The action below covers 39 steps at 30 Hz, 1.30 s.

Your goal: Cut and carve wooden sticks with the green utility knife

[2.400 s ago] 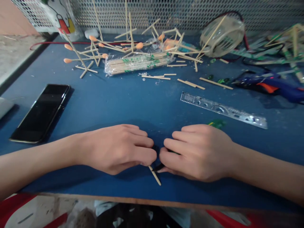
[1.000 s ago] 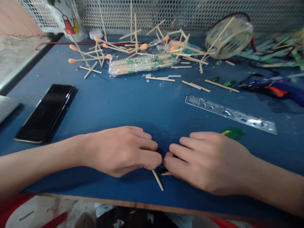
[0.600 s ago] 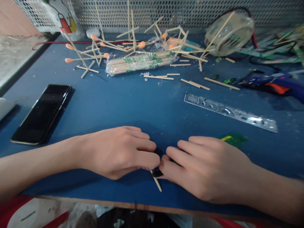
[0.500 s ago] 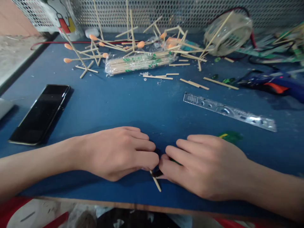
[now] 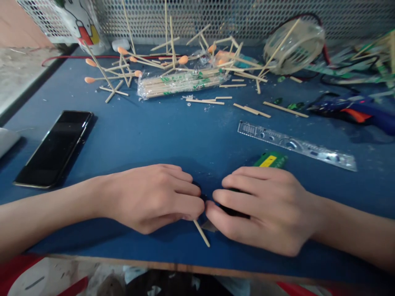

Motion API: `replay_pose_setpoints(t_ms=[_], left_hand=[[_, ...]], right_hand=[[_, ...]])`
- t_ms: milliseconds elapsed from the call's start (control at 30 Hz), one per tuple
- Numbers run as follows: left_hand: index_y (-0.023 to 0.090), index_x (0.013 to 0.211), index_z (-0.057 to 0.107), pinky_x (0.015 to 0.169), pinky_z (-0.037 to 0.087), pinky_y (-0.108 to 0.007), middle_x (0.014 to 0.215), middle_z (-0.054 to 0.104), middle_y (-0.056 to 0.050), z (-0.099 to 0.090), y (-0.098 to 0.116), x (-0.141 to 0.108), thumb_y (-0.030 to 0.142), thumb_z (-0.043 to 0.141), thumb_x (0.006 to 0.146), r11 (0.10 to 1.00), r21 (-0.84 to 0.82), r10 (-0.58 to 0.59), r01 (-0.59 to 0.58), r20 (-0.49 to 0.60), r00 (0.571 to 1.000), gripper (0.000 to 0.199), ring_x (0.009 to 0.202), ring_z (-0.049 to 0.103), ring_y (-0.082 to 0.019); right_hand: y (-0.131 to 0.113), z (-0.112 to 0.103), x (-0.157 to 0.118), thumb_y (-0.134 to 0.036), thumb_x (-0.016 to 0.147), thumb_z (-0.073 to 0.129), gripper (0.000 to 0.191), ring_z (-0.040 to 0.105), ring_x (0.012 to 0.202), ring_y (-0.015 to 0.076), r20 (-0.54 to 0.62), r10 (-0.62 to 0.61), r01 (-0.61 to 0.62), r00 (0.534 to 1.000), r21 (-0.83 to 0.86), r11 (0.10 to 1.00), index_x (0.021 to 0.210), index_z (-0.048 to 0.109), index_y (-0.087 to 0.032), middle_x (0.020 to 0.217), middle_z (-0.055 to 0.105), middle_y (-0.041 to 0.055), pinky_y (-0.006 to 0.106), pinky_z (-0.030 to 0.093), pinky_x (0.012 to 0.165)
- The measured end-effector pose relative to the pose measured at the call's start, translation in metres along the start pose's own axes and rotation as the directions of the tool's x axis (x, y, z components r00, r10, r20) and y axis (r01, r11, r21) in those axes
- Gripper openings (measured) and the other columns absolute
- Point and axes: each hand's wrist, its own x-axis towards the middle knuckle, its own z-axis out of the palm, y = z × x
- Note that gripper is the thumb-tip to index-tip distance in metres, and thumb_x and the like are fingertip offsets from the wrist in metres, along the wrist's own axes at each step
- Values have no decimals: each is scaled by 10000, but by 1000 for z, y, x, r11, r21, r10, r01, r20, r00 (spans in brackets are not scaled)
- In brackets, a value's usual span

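Your left hand, at the lower middle of the frame, is clenched, palm down, with a thin stick pinched under the thumb and forefinger. The stick's upper part is hidden beneath your fingers; its bare end juts out below them and slants toward the lower right, near the front edge of the table.

Your right hand, right of centre, is curled over a cutter. The green body with its yellow label shows above your knuckles, and the dark part shows between your fingers. The grey blade pokes out below your forefinger, just beside the stick; you can't tell from here whether they touch. Your two forefingers nearly meet.

Beyond the cutter, at the right, lies a clear ruler, with a blue glue gun above it. A phone lies at the left. At the upper middle, a packet of sticks lies in front of a jumble of loose ones.
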Motion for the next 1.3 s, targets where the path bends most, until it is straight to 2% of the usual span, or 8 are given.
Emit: replay_pose_setpoints(t_ms=[100,333,567,1000,1300], left_hand=[[223,923,530,787,428,-352,875,617,-34,0,0,-1,166,375,1057,1000,0,0,0,7,1000,213,804,543,-205],[228,913,518,803,429,-345,881,627,-38,1,-1,-1,181,377,1066,1000,-1,-6,6,-10,1000,214,807,559,-205],[222,910,520,793,425,-338,878,619,-31,1,0,-1,183,384,1069,1000,3,-3,3,-21,1000,213,804,554,-202],[223,895,504,808,428,-345,889,628,-35,2,0,0,189,358,1078,1000,9,4,-4,-19,1000,236,804,548,-197],[218,886,478,802,433,-346,887,616,-39,3,-2,3,159,343,1066,999,12,38,-38,-23,999,232,802,537,-203]], right_hand=[[3,2,0,-238,943,562,121,432,519,130,46,-88,87,995,4,996,861,652,-247,604,548,-65,318,305,524],[-1,1,3,-228,963,502,232,433,496,146,108,-86,86,990,4,996,820,684,-247,605,542,-53,335,297,510],[-6,0,5,-235,972,496,258,483,503,155,114,-43,44,993,-4,999,788,675,-261,627,580,-54,341,325,505],[-3,1,6,-223,982,494,234,435,524,161,148,-41,40,988,11,999,814,649,-274,621,555,-60,329,283,523],[-16,0,10,-240,985,488,233,443,521,179,153,48,-50,987,12,999,793,613,-280,615,538,-60,348,276,503]])
